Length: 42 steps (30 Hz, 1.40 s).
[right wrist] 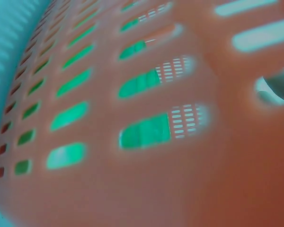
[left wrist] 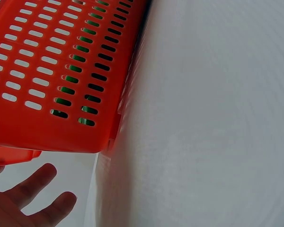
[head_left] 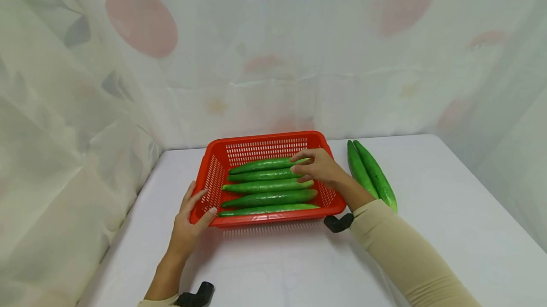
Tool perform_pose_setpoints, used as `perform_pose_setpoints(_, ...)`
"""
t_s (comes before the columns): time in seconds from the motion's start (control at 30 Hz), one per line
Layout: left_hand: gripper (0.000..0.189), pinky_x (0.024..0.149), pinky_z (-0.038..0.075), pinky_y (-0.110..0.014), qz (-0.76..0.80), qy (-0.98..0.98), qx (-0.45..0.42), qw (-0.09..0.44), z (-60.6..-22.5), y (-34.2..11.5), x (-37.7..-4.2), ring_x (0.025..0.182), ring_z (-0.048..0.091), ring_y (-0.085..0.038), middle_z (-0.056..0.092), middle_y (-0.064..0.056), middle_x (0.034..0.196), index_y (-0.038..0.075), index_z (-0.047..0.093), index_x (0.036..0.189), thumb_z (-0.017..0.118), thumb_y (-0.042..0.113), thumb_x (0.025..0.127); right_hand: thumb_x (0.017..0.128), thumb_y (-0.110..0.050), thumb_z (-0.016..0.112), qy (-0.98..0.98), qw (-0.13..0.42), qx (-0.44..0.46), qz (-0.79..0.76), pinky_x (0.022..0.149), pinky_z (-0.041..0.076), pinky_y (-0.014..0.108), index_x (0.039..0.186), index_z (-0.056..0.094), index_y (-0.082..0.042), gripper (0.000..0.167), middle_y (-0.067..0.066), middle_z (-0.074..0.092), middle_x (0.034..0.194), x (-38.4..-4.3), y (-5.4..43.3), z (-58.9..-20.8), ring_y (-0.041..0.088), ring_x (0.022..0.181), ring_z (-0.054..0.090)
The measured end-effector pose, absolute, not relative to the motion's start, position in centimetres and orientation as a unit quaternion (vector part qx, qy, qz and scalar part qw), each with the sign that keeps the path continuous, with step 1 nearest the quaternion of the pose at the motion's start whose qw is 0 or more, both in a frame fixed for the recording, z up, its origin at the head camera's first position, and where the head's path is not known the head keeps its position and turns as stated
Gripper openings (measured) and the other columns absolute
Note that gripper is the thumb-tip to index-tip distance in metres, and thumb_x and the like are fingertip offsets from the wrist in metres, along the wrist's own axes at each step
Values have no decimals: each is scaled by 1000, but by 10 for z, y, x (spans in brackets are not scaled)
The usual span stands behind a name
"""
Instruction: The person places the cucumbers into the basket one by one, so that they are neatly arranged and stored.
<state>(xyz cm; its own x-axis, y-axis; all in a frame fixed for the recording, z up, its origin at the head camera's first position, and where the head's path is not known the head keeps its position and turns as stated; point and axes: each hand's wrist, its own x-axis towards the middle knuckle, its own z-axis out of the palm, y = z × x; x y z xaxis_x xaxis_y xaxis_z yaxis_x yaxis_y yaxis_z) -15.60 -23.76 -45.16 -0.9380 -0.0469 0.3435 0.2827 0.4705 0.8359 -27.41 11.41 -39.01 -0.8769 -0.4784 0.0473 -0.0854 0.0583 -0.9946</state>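
A red plastic basket [head_left: 265, 221] with slotted walls holds several long green cucumbers [head_left: 267, 198], laid side by side across its width. At its front left corner, my left hand [head_left: 190, 219] has the thumb on the rim and the other fingers spread along the left side. The left wrist view shows those fingers [left wrist: 40, 182] fairly straight beside the red wall. Over the right end of the basket hovers my right hand [head_left: 318, 169], its fingers loosely bent above the far cucumbers, with nothing visible in its grasp. In the right wrist view the slotted wall hides most of that hand.
Two more cucumbers [head_left: 376, 174] lie close together on the white table [head_left: 453, 193], right of the basket and partly behind my right sleeve [head_left: 397, 245]. A pale printed curtain [head_left: 265, 50] hangs along the table's back edge and left side.
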Motion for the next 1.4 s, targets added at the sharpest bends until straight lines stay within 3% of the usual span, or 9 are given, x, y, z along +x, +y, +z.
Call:
perform_pose_setpoints(0.17, 53, 89, 36, -9, -508, -843, -67, 160, -453, -237, -156, 139, 24, -29, 15, -1, 159, 9, 49, 140, 66, 16, 91, 88, -11, 72, 718, 134, -202, -652, 81, 48, 59, 116, 62, 2, 32, 26, 56, 121, -270, 117, -389, 40, 100, 63)
perform_pose_setpoints(0.47, 52, 88, 37, -11, -508, -842, -73, 164, -450, -238, -155, 138, 26, -29, 15, 0, 158, 10, 50, 140, 65, 17, 91, 88, -14, 73, 718, 121, -209, -653, 80, 52, 52, 120, 62, -2, 36, 20, 58, 124, -260, 125, -384, 49, 94, 62)
perform_pose_setpoints(0.67, 52, 88, 37, -10, -511, -841, -72, 161, -450, -238, -157, 138, 24, -29, 15, -1, 158, 9, 49, 140, 66, 16, 91, 88, -14, 72, 722, 87, -218, -651, 77, 54, 45, 120, 62, -3, 35, 17, 60, 121, -251, 133, -376, 36, 94, 65)
perform_pose_setpoints(1.0, 52, 90, 35, -10, -513, -842, -65, 156, -451, -237, -154, 139, 23, -30, 15, 3, 158, 8, 49, 140, 66, 16, 91, 88, -8, 71, 728, 15, -249, -639, 79, 54, 40, 120, 61, -1, 34, 18, 61, 113, -224, 152, -348, 32, 101, 62)
perform_pose_setpoints(1.3, 51, 91, 37, -12, -517, -838, -67, 159, -452, -237, -155, 138, 25, -28, 16, -1, 158, 9, 51, 139, 65, 20, 92, 89, -5, 68, 730, -77, -258, -629, 81, 53, 35, 125, 61, -4, 37, 9, 56, 127, -204, 180, -334, 34, 113, 54)
perform_pose_setpoints(1.4, 51, 91, 37, -12, -518, -838, -67, 157, -453, -237, -156, 139, 25, -27, 16, -1, 159, 9, 50, 140, 65, 20, 92, 89, -1, 67, 729, -109, -258, -625, 81, 53, 31, 126, 61, -4, 37, 8, 57, 127, -198, 189, -332, 29, 113, 56)
